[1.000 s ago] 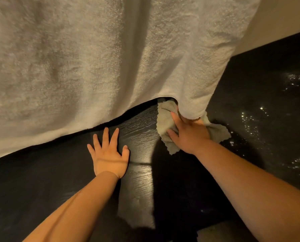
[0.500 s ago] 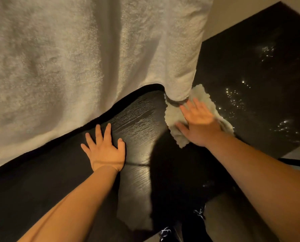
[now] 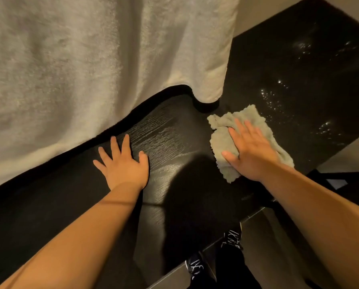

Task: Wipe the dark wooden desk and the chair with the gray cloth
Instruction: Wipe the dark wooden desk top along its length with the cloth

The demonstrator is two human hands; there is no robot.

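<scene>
Two bare forearms reach forward over a dark wooden worktop [image 3: 170,132], one from the lower left and one from the lower right.

The left hand [image 3: 123,163] lies palm down on the bare wood with its fingers straight and spread. It is released and grasps nothing. The wood grain beside it catches the light.

The right hand [image 3: 251,153] is also flat, palm down, with its fingers straight and close together. It presses on the gray cloth [image 3: 221,140] without curling round it. The cloth is crumpled on the worktop, to the right of the left hand and well apart from it. Its edges show beyond the fingertips, under the thumb and behind the wrist.

Small bright droplets [image 3: 272,99] are scattered over the dark surface just beyond the cloth and further right.

A large pale terry towel [image 3: 80,63] fills the upper left of the view. Its lower edge runs across the far part of the worktop, and its corner hangs near the cloth without touching it. I cannot tell whether the towel rests on the wood.

Below the near edge of the worktop, two black shoes [image 3: 197,268] stand on a pale floor [image 3: 268,247]. They carry white marks, too small and blurred to read. No other writing or brand can be read.
</scene>
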